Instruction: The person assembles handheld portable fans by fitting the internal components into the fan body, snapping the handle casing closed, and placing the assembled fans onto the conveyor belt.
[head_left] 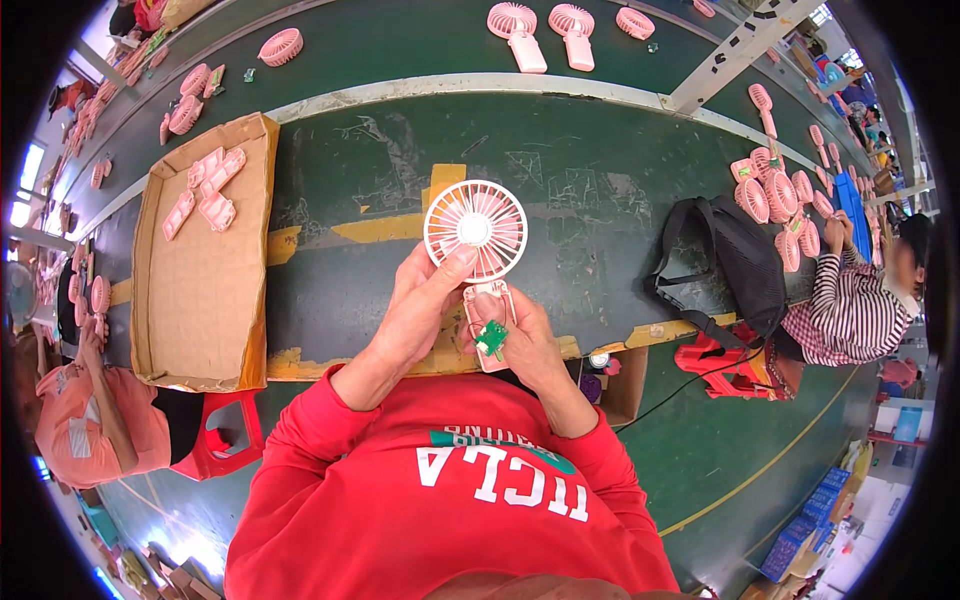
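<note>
Before my chest, both hands hold a small handheld fan [508, 210] with a round white grille and a pink handle. My left hand [412, 305] is closed on it, thumb over the lower part of the grille. Around the opened handle shell [498, 364], my right hand [528, 342] is closed. A small green circuit board [491, 338] lies over the shell by my right fingers. Thin wires show at the shell's edge. The fingers behind the fan are hidden.
Left on the dark green bench [340, 180] stands a cardboard tray [200, 300] with several pink shells [216, 210]. At right lies a black bag [735, 260], near piled pink fans [780, 195]. More fans [575, 40] stand beyond the rail. A person [850, 290] works at right, another [110, 420] at left.
</note>
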